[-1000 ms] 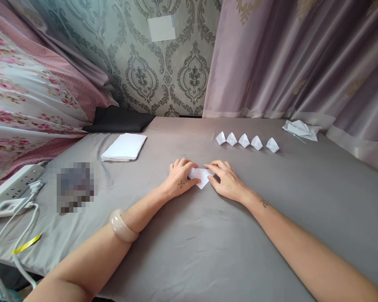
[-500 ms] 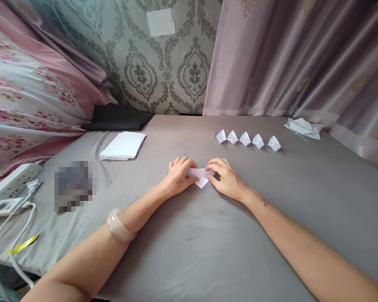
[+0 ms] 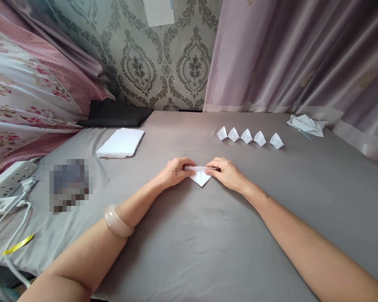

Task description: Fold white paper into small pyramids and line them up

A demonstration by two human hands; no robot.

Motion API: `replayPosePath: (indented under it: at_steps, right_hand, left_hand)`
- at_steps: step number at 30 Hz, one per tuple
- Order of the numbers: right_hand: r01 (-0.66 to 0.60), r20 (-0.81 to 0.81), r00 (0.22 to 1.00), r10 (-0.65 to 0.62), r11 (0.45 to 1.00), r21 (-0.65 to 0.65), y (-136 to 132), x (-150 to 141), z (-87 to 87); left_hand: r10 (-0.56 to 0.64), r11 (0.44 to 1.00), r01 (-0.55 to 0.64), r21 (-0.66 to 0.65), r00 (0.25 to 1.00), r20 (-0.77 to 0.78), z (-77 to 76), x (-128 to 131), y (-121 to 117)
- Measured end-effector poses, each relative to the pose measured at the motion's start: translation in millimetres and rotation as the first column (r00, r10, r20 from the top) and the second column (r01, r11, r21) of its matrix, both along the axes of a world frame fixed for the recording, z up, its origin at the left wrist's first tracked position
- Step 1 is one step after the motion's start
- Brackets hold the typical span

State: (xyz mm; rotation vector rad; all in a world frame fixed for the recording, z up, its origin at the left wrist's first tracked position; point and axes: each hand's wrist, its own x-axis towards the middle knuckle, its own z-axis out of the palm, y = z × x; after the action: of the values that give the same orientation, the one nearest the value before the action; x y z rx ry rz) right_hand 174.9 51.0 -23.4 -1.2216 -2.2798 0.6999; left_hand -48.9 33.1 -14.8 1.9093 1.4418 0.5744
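Note:
A small folded sheet of white paper (image 3: 202, 178) points its lower corner toward me, with a crease down its middle and a straight band along its top. My left hand (image 3: 178, 170) pinches its left end between thumb and fingers. The right end is gripped the same way by my right hand (image 3: 224, 171). The fingers behind the paper are partly hidden. Beyond my right hand, several folded white paper pieces (image 3: 246, 136) stand in a row. A stack of white paper (image 3: 121, 143) lies beyond my left hand.
Crumpled white paper (image 3: 306, 125) and a thin green stick lie at the far right of the grey cloth (image 3: 189, 243). A black cloth (image 3: 113, 114) is at the back left. A power strip (image 3: 11, 178) with cables, a blurred-out object (image 3: 69, 184) and a yellow strip (image 3: 19, 244) are at left.
The curled upper part of the paper now lies as a straighter band, and its middle crease shows. Both thumbs have shifted up toward the ends. The view has tilted slightly down.

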Motion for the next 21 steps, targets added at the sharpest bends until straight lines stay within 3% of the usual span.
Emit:
replayPosePath:
  at_steps: [12, 21]
  right_hand:
    - [-0.148, 0.012, 0.989, 0.148, 0.972, 0.184, 0, 8, -4.7]
    - [-0.218, 0.187, 0.968, 0.167, 0.93, 0.295, -13, 11, 3.0]
  left_hand:
    - [-0.123, 0.963, 0.155, 0.219, 0.981, -0.152, 2.7, -8, 0]
    - [-0.227, 0.814, 0.393, 0.429, 0.893, -0.388, -1.7, -16, -6]
